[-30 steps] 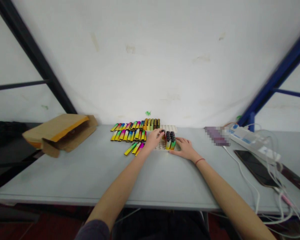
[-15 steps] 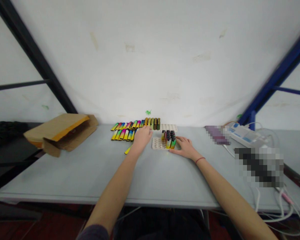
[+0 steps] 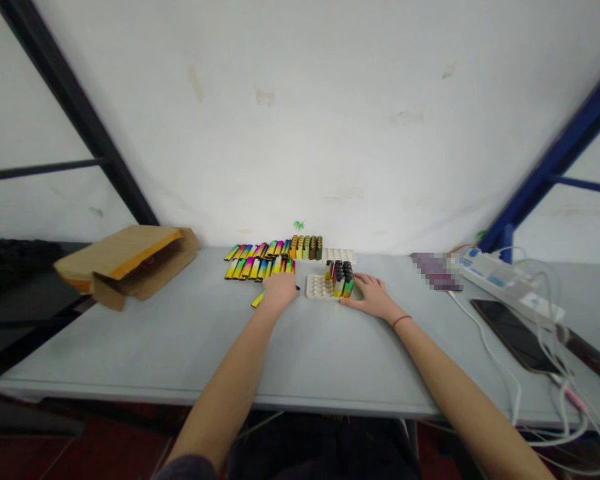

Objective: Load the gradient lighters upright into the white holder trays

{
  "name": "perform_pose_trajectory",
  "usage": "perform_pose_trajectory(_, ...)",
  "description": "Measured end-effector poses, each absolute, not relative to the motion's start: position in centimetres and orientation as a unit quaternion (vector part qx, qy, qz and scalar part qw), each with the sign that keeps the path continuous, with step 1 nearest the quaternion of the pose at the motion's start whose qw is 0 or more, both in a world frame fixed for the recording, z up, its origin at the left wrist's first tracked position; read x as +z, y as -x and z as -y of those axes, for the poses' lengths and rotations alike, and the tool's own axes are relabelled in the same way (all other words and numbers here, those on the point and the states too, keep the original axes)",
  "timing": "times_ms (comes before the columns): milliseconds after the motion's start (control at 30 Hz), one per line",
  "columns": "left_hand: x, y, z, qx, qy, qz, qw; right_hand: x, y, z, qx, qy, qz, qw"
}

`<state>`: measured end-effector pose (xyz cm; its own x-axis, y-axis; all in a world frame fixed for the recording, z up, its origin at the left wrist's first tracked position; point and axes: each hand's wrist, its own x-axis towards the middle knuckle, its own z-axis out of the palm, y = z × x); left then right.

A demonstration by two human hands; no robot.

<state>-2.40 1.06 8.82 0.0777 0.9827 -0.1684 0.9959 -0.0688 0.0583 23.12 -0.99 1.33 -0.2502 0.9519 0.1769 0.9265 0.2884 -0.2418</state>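
Note:
My left hand (image 3: 279, 292) is closed over the lower row of shiny multicoloured tubes (image 3: 250, 269), its fingers mostly hidden. A small dark tip shows at its right side; whatever it belongs to cannot be made out. A white tray (image 3: 319, 288) with round pockets lies right of it. Several colourful tubes with dark tops (image 3: 343, 280) stand upright in the tray's right part. My right hand (image 3: 375, 297) curves round that end, thumb at the front and fingers behind, holding the tray. One loose yellow tube (image 3: 257, 300) lies partly under my left wrist.
Behind, upright gold and dark tubes (image 3: 306, 247) stand beside another white pocketed tray (image 3: 341, 255). An open cardboard box (image 3: 125, 263) lies at the left. On the right are a power strip (image 3: 510, 283), a phone (image 3: 513, 333) and loose white cables (image 3: 485, 340).
My left hand has come back toward me from near the upright rear tubes to the lower row of lying tubes. My right hand has stayed at the tray.

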Motion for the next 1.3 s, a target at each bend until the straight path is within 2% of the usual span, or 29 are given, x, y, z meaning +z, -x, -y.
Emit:
perform_pose_trajectory(133, 8.8, 2.8, -1.7, 0.011, -0.726, -0.677, 0.116, 1.3, -23.1, 0.9, 0.044, 0.595, 0.789, 0.143)
perform_pose_trajectory(200, 8.6, 3.1, -2.4, 0.081, -0.72, -0.67, 0.161, 1.3, -23.2, 0.9, 0.044, 0.594, 0.79, 0.145)
perform_pose_trajectory(267, 8.3, 3.0, -3.2, 0.194, -0.689, -0.647, 0.263, 1.3, -23.2, 0.9, 0.044, 0.593, 0.791, 0.146)
perform_pose_trajectory(400, 7.5, 2.0, -3.9, 0.405, -0.511, -0.535, 0.537, 1.4, -23.2, 1.0, 0.044, 0.592, 0.791, 0.145)
perform_pose_trajectory(500, 7.3, 1.1, -3.6, 0.462, -0.428, -0.462, 0.625, 1.5, -23.2, 1.0, 0.045, 0.592, 0.792, 0.143)
perform_pose_trajectory(733, 7.5, -0.4, -2.8, 0.545, -0.381, -0.384, 0.641, 1.5, -23.1, 1.1, 0.042, 0.594, 0.791, 0.142)
perform_pose_trajectory(900, 7.3, -1.0, -2.5, 0.534, -0.323, -0.368, 0.689, 1.4, -23.1, 1.0, 0.04, 0.594, 0.789, 0.147)
perform_pose_trajectory(1300, 7.5, -1.7, -2.0, 0.566, -0.328, -0.425, 0.626, 1.2, -23.3, 0.9, 0.033, 0.595, 0.79, 0.144)
